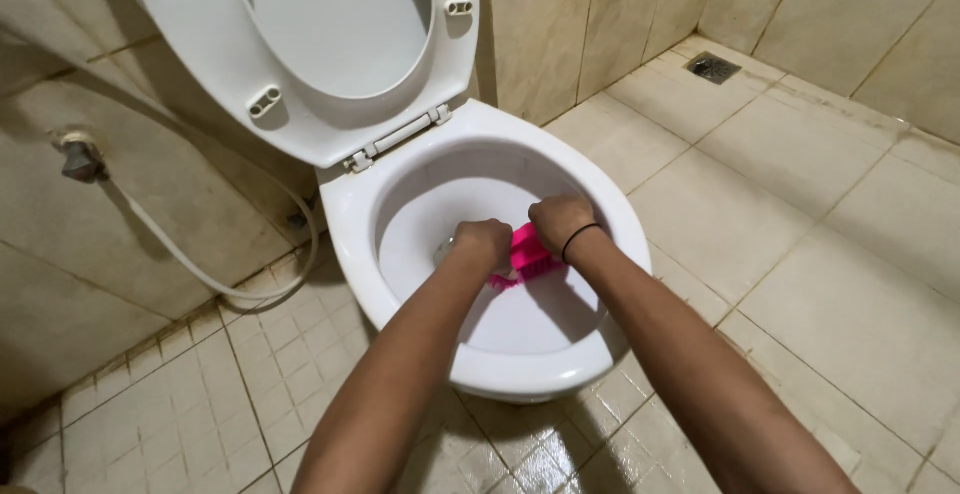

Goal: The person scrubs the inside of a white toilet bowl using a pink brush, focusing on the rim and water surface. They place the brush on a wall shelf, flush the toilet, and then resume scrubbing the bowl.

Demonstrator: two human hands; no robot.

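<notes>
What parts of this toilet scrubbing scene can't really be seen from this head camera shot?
- Pink brush: the handle and how it is gripped are hidden by the left hand and right hand.
- Toilet bowl: the bottom is covered by both hands and forearms.
- Raised seat: its top is cut off by the frame edge.
- Floor drain: too small to show detail.

bowl rim [520, 379] rings hands (open above).

Both hands (left [483, 242], right [560, 220]) meet on a brush [527, 254] inside the toilet bowl [480, 354], lid [300, 104] raised behind.
</notes>
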